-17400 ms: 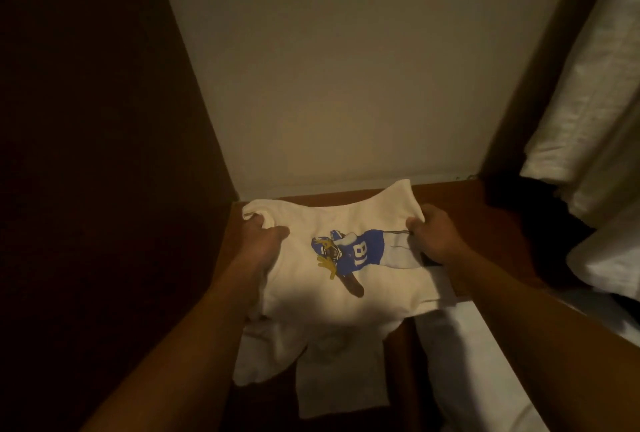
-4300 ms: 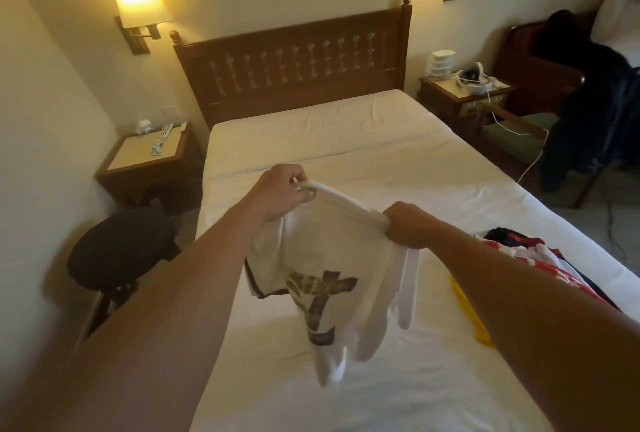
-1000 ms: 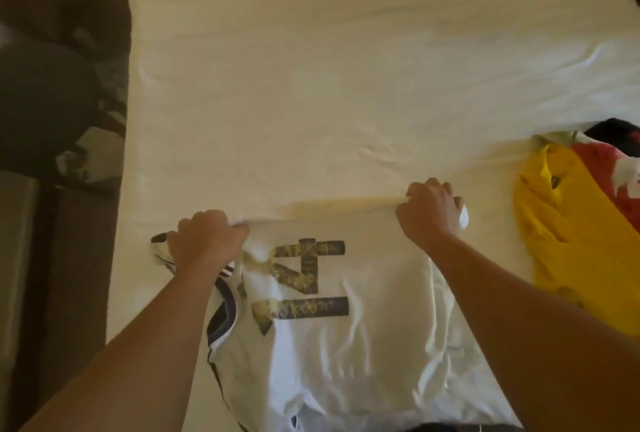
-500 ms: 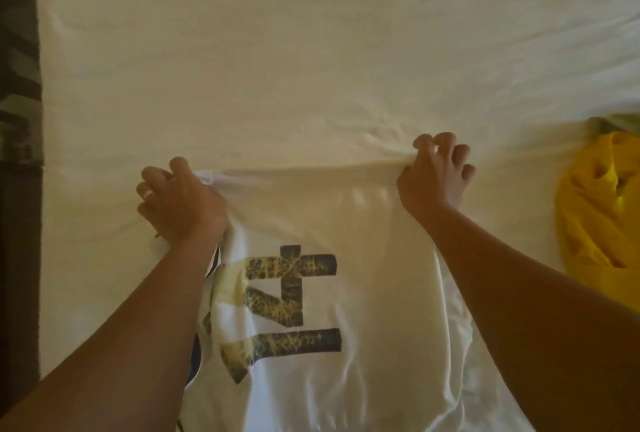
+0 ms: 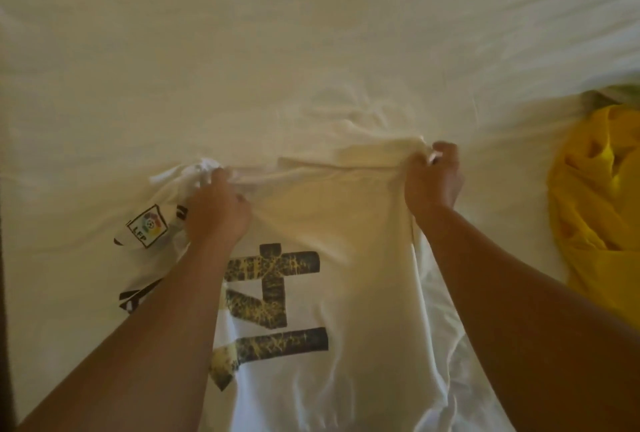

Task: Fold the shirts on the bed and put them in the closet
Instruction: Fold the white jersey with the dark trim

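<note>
Shirt (image 5: 339,223) is pinched at its far edge by left hand (image 5: 216,211) and right hand (image 5: 433,178), fingers curled into cloth, apparently to spread it flat on the bed (image 5: 277,50).

The white shirt (image 5: 363,258) is thin, soft cloth, matt and creased, bunched where it is gripped. Its dark printed number (image 5: 273,307) looks cracked and flaky, yellow showing through. The sleeve badge (image 5: 148,225) seems a smoother patch. The bed sheet (image 5: 277,50) is matt, wrinkled cotton-like cloth. The yellow shirt (image 5: 595,217) has a slight sheen.
</note>
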